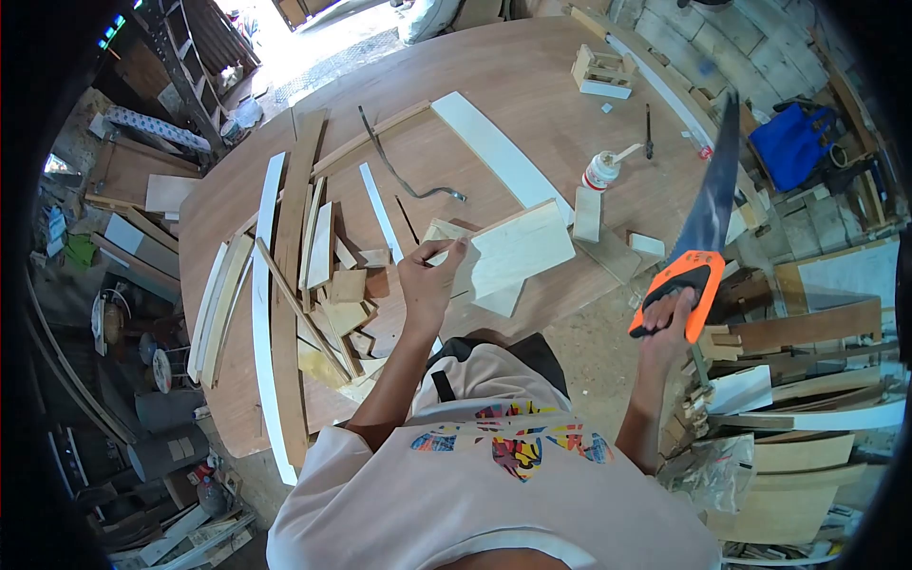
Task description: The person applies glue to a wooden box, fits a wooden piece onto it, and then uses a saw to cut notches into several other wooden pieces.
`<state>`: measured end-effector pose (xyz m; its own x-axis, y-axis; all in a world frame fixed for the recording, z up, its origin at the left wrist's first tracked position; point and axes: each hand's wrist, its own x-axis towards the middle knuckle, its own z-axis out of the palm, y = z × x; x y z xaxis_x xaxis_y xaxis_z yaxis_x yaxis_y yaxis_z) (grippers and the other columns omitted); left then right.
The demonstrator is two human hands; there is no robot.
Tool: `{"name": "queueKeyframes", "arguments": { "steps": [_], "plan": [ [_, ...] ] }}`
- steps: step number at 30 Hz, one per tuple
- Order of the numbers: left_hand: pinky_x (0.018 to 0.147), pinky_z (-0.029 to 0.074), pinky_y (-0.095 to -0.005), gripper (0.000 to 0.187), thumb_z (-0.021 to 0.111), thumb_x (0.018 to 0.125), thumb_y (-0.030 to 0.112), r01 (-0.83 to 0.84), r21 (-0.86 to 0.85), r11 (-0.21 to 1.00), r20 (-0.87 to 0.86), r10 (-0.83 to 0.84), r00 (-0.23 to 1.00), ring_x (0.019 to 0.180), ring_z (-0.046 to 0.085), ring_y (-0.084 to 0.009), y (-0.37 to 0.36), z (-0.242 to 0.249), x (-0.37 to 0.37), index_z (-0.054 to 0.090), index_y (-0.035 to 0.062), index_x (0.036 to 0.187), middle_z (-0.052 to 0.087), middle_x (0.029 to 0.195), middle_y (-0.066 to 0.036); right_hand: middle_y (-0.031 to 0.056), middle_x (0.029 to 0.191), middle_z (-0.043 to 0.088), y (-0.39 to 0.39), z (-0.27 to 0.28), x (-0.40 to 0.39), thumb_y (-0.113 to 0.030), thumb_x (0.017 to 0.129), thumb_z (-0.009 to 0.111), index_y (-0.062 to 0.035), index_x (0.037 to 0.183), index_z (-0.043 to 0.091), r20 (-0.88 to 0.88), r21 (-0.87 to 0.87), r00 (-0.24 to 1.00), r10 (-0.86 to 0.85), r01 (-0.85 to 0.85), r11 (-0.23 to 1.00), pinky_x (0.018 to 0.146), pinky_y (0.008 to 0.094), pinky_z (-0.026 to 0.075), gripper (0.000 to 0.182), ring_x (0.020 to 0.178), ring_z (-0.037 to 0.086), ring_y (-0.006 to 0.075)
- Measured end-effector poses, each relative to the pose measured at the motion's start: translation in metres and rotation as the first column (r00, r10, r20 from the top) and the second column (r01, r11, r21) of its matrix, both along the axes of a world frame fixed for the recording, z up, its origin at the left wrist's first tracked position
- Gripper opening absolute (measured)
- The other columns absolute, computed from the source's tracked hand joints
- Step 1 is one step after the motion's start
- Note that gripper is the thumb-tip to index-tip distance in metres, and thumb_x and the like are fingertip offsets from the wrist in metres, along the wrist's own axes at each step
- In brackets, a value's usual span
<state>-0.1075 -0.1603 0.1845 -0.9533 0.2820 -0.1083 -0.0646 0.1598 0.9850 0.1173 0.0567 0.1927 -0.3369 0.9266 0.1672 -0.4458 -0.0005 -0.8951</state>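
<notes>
My left hand (432, 273) is closed on the left end of a flat pale wooden board (522, 249), held near the table's front edge. My right hand (669, 315) is wrapped round the handle of a handsaw (707, 214) with an orange and black grip. Its blade points up and away, to the right of the board and apart from it. Just beyond the board are a small wooden block (587, 215) and a white glue bottle (600, 172) with a stick in its top.
The large brown table (541, 71) carries a long white strip (268, 313), several wood offcuts (348, 287), a white plank (494, 142) and a bent metal bar (382, 152). A blue bag (794, 147) lies at the right. Stacked timber (807, 328) stands close to my right arm.
</notes>
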Motion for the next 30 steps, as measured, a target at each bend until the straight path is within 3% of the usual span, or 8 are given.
{"name": "queueKeyframes", "arguments": {
  "steps": [1, 3, 5, 9, 11, 12, 18, 30],
  "plan": [
    [0.056, 0.041, -0.0200, 0.028, 0.072, 0.082, 0.024, 0.006, -0.002, 1.000, -0.005, -0.006, 1.000, 0.060, 0.052, -0.0051, 0.002, 0.000, -0.001, 0.069, -0.0036, 0.086, 0.063, 0.071, -0.002, -0.0017, 0.050, 0.033, -0.011, 0.007, 0.003, -0.019, 0.095, 0.048, -0.0083, 0.071, 0.044, -0.005, -0.002, 1.000, -0.006, 0.006, 1.000, 0.040, 0.0264, 0.032, 0.027, 0.040, 0.034, 0.0119],
    [0.057, 0.041, -0.0201, 0.028, 0.073, 0.082, 0.024, 0.000, 0.057, 0.998, -0.118, 0.006, 0.993, 0.061, 0.052, -0.0048, 0.005, -0.001, -0.004, 0.069, -0.0035, 0.087, 0.064, 0.071, -0.002, -0.0021, 0.049, 0.032, -0.038, 0.018, 0.006, -0.018, 0.097, 0.046, -0.0070, 0.074, 0.045, -0.026, 0.198, 0.961, 0.276, -0.265, 0.944, 0.040, 0.0260, 0.031, 0.025, 0.039, 0.033, 0.0125],
    [0.058, 0.041, -0.0201, 0.028, 0.073, 0.081, 0.024, 0.000, 0.029, 1.000, -0.127, 0.004, 0.992, 0.062, 0.052, -0.0046, 0.005, 0.003, -0.006, 0.070, -0.0035, 0.087, 0.064, 0.072, -0.002, 0.0003, 0.053, 0.049, -0.071, 0.031, 0.006, -0.013, 0.089, 0.053, -0.0084, 0.064, 0.049, 0.100, 0.137, 0.966, 0.240, -0.252, 0.958, 0.044, 0.0249, 0.039, 0.026, 0.046, 0.049, 0.0111],
    [0.061, 0.043, -0.0210, 0.029, 0.074, 0.079, 0.023, -0.033, 0.039, 0.999, -0.117, 0.037, 0.992, 0.066, 0.054, -0.0066, 0.005, 0.018, -0.005, 0.070, -0.0045, 0.087, 0.067, 0.074, -0.005, 0.0041, 0.056, 0.055, -0.109, 0.035, -0.004, 0.002, 0.075, 0.064, -0.0008, 0.072, 0.058, 0.248, 0.553, 0.949, 0.194, -0.303, 0.776, 0.041, 0.0269, 0.041, 0.007, 0.042, 0.053, 0.0150],
    [0.062, 0.043, -0.0210, 0.029, 0.074, 0.079, 0.023, -0.047, 0.047, 0.998, -0.152, 0.054, 0.987, 0.067, 0.054, -0.0065, 0.003, 0.015, -0.008, 0.070, -0.0045, 0.087, 0.067, 0.075, -0.005, 0.0063, 0.056, 0.055, -0.117, 0.058, -0.014, 0.005, 0.074, 0.064, 0.0004, 0.074, 0.059, 0.301, 0.636, 0.906, 0.299, -0.424, 0.645, 0.040, 0.0275, 0.041, 0.007, 0.041, 0.053, 0.0169],
    [0.062, 0.043, -0.0210, 0.029, 0.074, 0.079, 0.023, -0.058, 0.058, 0.997, -0.182, 0.068, 0.981, 0.068, 0.055, -0.0064, 0.001, 0.015, -0.008, 0.070, -0.0044, 0.087, 0.066, 0.075, -0.005, 0.0067, 0.055, 0.054, -0.122, 0.065, -0.019, 0.005, 0.076, 0.063, 0.0012, 0.074, 0.059, 0.282, 0.569, 0.866, 0.414, -0.498, 0.654, 0.040, 0.0276, 0.040, 0.006, 0.041, 0.054, 0.0173],
    [0.061, 0.041, -0.0197, 0.021, 0.068, 0.085, 0.016, -0.070, 0.035, 0.997, -0.186, 0.075, 0.980, 0.067, 0.052, -0.0042, -0.009, 0.017, -0.005, 0.069, -0.0048, 0.089, 0.065, 0.075, -0.002, 0.0046, 0.057, 0.055, -0.133, 0.070, -0.028, 0.000, 0.081, 0.063, 0.0024, 0.078, 0.059, 0.323, 0.447, 0.747, 0.582, -0.662, 0.602, 0.043, 0.0261, 0.043, 0.006, 0.045, 0.055, 0.0126],
    [0.064, 0.043, -0.0214, 0.028, 0.074, 0.080, 0.022, -0.083, 0.092, 0.992, -0.163, 0.097, 0.982, 0.069, 0.054, -0.0072, -0.014, 0.018, -0.006, 0.069, -0.0044, 0.086, 0.064, 0.074, -0.004, 0.0074, 0.063, 0.060, -0.136, 0.072, -0.031, -0.001, 0.081, 0.063, 0.0030, 0.080, 0.059, 0.372, 0.383, 0.683, 0.629, -0.730, 0.566, 0.052, 0.0260, 0.048, 0.006, 0.054, 0.061, 0.0153]
  ]
}}
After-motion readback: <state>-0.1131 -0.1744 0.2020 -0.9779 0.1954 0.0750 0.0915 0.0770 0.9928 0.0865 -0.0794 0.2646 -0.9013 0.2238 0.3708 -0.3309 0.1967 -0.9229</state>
